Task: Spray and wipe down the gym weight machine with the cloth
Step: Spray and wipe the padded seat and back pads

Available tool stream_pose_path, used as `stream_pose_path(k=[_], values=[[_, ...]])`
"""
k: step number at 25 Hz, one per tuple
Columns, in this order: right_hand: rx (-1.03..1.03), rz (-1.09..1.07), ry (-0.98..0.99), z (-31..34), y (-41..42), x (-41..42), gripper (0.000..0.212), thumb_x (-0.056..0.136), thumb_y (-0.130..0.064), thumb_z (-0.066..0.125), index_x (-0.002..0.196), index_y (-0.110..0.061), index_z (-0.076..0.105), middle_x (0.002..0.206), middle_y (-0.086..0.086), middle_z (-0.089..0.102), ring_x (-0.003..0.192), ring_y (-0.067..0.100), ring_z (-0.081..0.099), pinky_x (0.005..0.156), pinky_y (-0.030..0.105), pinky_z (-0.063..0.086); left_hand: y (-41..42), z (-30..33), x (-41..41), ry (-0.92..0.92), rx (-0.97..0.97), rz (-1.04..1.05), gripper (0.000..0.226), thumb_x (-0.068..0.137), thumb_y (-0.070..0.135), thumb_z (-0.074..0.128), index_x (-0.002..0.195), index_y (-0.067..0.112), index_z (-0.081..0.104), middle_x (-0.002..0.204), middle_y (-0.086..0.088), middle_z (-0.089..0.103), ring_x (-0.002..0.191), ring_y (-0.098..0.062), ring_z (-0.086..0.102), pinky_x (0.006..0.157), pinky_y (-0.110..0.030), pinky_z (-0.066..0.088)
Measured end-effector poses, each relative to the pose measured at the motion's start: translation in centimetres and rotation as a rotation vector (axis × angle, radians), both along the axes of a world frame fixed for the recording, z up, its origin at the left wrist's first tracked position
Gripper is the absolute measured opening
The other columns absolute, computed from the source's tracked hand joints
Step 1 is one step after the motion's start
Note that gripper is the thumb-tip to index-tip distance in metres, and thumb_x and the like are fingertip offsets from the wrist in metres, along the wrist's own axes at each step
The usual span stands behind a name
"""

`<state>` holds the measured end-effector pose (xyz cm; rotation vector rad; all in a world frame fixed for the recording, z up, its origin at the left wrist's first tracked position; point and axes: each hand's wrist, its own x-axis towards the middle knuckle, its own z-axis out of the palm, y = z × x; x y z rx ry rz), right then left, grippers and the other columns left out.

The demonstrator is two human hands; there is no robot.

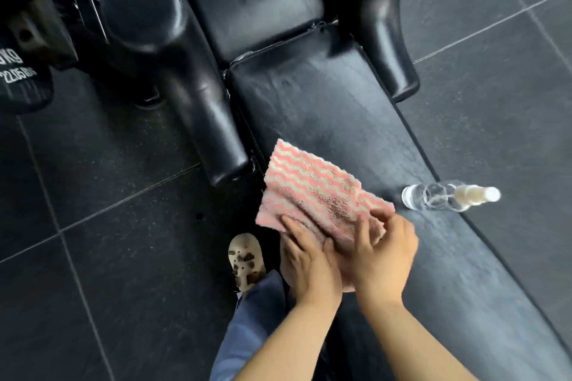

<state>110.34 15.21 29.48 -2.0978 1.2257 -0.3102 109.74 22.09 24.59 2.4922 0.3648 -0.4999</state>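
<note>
Running off the left edge, a black weight plate [23, 83] shows only part of its white lettering, too cropped to read in full. Just right of it, the machine's black padded arm [185, 93] slopes down toward the dark tiled floor [102, 226]. A pale shoe [246, 260] and a blue trouser leg [247, 325] stand beside the long black bench pad [340, 120]. Over the pad's near left edge hangs the pink-and-white zigzag cloth [306, 189], its lower end hidden by both hands. The left hand [305, 263] lies palm-down with fingers curled round the cloth's lower left corner. The right hand [383, 254], motion-blurred, overlaps it, fingers bent and pinching the cloth's right side. Farther right, a clear spray bottle [448, 196] lies on its side at the pad's right edge, nozzle pointing right.
</note>
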Motion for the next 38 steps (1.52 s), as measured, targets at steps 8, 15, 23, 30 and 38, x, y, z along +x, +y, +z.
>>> stream_pose_path(k=[8,15,23,30,38], values=[[0.287,-0.401,-0.111,2.5,-6.5,1.7,0.063,0.069,-0.032,0.083,0.118,-0.013,0.049,0.124,0.008,0.045,0.112,0.021,0.049,0.092,0.029,0.039,-3.6,3.0,8.8,-0.026,0.376,-0.896,0.077,0.09,0.056,0.042,0.15,0.019,0.011,0.156,-0.014,-0.006,0.145,-0.031,-0.005,0.114,-0.044,-0.01],[0.35,-0.046,-0.164,6.9,-7.8,6.7,0.025,0.08,-0.011,0.066,0.09,-0.027,0.05,0.085,-0.013,0.06,0.073,0.001,0.056,0.065,0.015,0.042,-3.7,10.1,19.8,-0.054,0.011,-0.854,0.042,0.097,0.029,0.041,0.139,0.022,0.043,0.147,0.0,0.037,0.134,-0.022,0.032,0.106,-0.032,0.025],[1.013,0.245,-0.179,9.3,-3.1,17.6,0.044,0.066,-0.054,0.073,0.09,-0.021,0.056,0.074,0.0,0.055,0.067,0.018,0.054,0.07,0.034,0.044,7.3,15.6,34.3,-0.565,0.48,-0.43,0.034,0.093,0.016,0.048,0.126,0.009,0.054,0.131,-0.015,0.049,0.123,-0.034,0.041,0.103,-0.043,0.027],[1.176,0.168,-0.066,8.5,-1.5,22.8,0.074,0.055,-0.08,0.037,0.067,-0.01,0.059,0.06,0.006,0.053,0.051,0.02,0.049,0.053,0.025,0.044,8.4,13.6,37.9,-0.589,0.505,-0.439,0.029,0.092,0.024,0.044,0.084,0.004,0.063,0.091,-0.017,0.056,0.089,-0.038,0.047,0.069,-0.039,0.032],[1.173,0.12,-0.029,7.8,-0.9,29.4,0.064,0.068,-0.074,0.049,0.065,-0.01,0.052,0.057,0.005,0.05,0.047,0.016,0.045,0.043,0.019,0.038,8.7,12.5,38.1,-0.678,0.442,-0.445,0.034,0.081,0.023,0.033,0.074,0.01,0.063,0.074,-0.011,0.058,0.072,-0.034,0.049,0.063,-0.036,0.031]])
